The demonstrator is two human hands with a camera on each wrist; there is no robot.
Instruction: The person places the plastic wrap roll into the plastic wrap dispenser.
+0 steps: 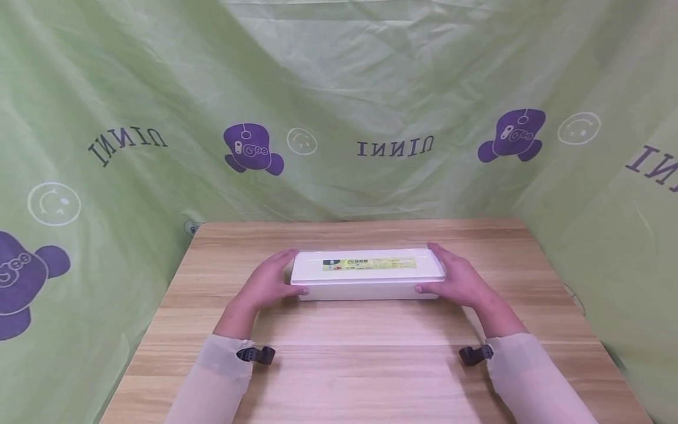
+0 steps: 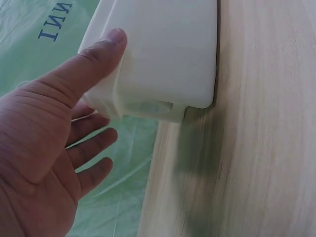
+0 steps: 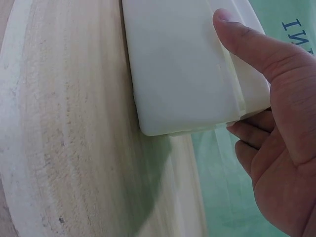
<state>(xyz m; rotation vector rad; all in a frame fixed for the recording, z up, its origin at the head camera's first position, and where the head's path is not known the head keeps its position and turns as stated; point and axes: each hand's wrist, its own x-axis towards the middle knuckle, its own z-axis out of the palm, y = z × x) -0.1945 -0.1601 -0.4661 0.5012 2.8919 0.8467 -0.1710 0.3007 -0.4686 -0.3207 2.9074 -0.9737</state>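
A long white lidded plastic box lies crosswise on the wooden table, with a yellow-green printed label on its lid. My left hand grips the box's left end, thumb on the front wall and fingers behind. In the left wrist view, that thumb lies along the box's front near the lid rim, and the lower fingers are spread off the box. At the other end my right hand grips the box the same way. Its thumb presses the front wall in the right wrist view, with fingertips under the lid's edge.
The wooden table has light grain and a rounded back edge. A green curtain with purple figures and mirrored lettering hangs behind it and along both sides. Small black devices sit at both sleeve cuffs.
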